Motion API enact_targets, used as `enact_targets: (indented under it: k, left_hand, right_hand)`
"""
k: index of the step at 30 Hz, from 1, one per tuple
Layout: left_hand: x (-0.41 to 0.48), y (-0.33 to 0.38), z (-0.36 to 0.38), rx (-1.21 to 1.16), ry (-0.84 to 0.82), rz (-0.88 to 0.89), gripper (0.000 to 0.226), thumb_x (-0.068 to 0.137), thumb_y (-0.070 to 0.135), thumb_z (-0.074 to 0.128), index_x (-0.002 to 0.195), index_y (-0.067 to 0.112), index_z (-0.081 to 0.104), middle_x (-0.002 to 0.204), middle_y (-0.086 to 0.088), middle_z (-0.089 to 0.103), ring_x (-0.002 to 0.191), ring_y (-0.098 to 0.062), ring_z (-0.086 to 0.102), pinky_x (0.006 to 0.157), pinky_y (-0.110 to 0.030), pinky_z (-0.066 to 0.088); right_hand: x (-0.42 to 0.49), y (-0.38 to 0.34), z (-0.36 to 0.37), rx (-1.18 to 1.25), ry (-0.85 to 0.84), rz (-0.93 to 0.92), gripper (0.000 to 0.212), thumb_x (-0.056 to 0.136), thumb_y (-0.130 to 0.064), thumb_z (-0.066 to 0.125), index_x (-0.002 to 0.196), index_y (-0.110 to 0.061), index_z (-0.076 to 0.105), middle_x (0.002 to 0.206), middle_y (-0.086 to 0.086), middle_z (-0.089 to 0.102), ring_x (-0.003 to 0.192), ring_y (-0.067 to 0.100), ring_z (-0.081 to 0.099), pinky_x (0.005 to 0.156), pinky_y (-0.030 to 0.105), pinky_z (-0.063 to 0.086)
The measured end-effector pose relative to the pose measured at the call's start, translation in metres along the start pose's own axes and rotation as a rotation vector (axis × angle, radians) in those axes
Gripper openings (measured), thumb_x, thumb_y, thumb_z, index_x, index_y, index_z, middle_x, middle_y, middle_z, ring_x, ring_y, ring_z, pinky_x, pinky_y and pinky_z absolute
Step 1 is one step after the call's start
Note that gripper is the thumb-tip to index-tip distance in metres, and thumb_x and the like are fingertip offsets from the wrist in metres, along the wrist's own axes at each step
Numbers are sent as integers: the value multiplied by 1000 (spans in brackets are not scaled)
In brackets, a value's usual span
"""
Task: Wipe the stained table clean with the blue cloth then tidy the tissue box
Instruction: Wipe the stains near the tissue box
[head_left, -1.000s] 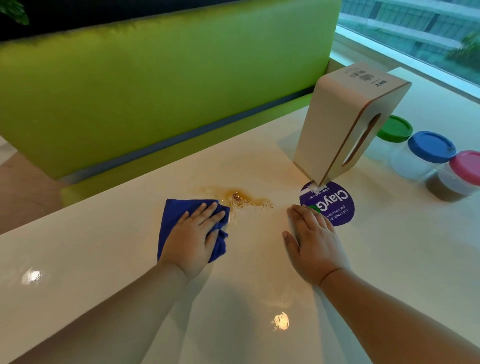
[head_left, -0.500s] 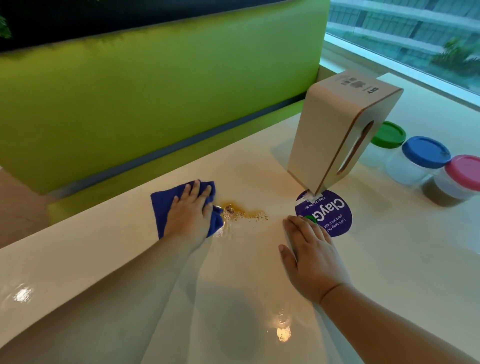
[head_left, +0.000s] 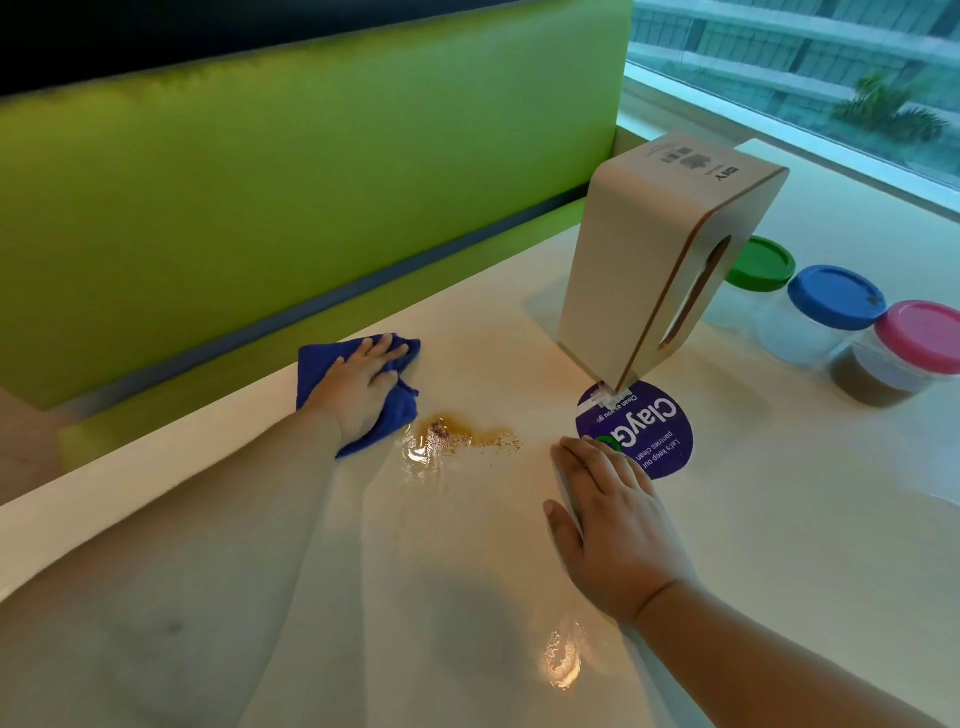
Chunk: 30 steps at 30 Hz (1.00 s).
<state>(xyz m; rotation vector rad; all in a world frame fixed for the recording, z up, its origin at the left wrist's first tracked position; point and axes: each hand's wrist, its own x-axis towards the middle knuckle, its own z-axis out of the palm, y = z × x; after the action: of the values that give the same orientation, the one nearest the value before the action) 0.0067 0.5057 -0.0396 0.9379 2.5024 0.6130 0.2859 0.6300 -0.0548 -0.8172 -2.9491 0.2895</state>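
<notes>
On the white table (head_left: 779, 519) lies a brown stain with dark specks (head_left: 457, 436). My left hand (head_left: 358, 389) presses flat on the blue cloth (head_left: 319, 371), just left of and beyond the stain, near the table's far edge. My right hand (head_left: 608, 525) rests palm down on the table to the right of the stain, holding nothing. The beige tissue box (head_left: 649, 260) stands on end behind my right hand, its slot facing right, with a scrap of tissue poking out at its bottom.
A round purple sticker (head_left: 660, 436) lies on the table under the box's foot. Three jars stand at the right: green lid (head_left: 761, 262), blue lid (head_left: 834, 296), pink lid (head_left: 922, 335). A green bench back (head_left: 260, 182) runs behind the table; a window is at the far right.
My left hand has slid the blue cloth away from me toward the table's far edge, past the stain's left end. The right hand stays flat in place.
</notes>
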Motion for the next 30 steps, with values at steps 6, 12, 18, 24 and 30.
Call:
enact_targets:
  k: [6, 12, 18, 24, 30]
  left_hand:
    - [-21, 15, 6, -319, -90, -6, 45, 100, 16, 31, 144, 28, 33, 155, 8, 20, 145, -8, 7, 115, -25, -6]
    - [-53, 21, 15, -261, -131, 134, 41, 100, 22, 33, 140, 33, 36, 149, 21, 19, 141, 2, 5, 111, -21, -4]
    - [-65, 14, 48, 304, -33, 260, 68, 83, 56, -3, 148, 36, 1, 154, 21, -8, 144, -2, -8, 119, -31, -3]
    - [-78, 30, 68, 405, -2, 267, 64, 86, 51, -7, 147, 34, -10, 152, 18, -21, 142, -4, -16, 117, -32, -7]
    - [-79, 42, 72, 356, 47, 170, 53, 98, 42, 9, 148, 32, -8, 155, 16, -18, 143, -6, -15, 119, -35, -6]
  right_hand:
    - [0, 1, 0, 3, -1, -6, 58, 94, -52, 31, 142, -21, 41, 143, -5, 45, 133, 21, 40, 111, 37, 28]
    - [-1, -1, -3, -10, -18, 3, 58, 95, -52, 33, 144, -22, 38, 145, -5, 43, 134, 20, 37, 111, 35, 25]
    - [-1, -3, -6, -10, -33, 3, 58, 95, -51, 34, 146, -23, 34, 146, -5, 41, 136, 20, 35, 112, 33, 21]
    - [-2, -2, -8, 11, -31, -5, 58, 95, -50, 37, 147, -23, 33, 148, -6, 38, 137, 18, 31, 110, 30, 15]
    - [-2, -3, -8, 20, -42, 1, 60, 96, -52, 32, 149, -26, 25, 151, -8, 32, 140, 16, 24, 110, 28, 8]
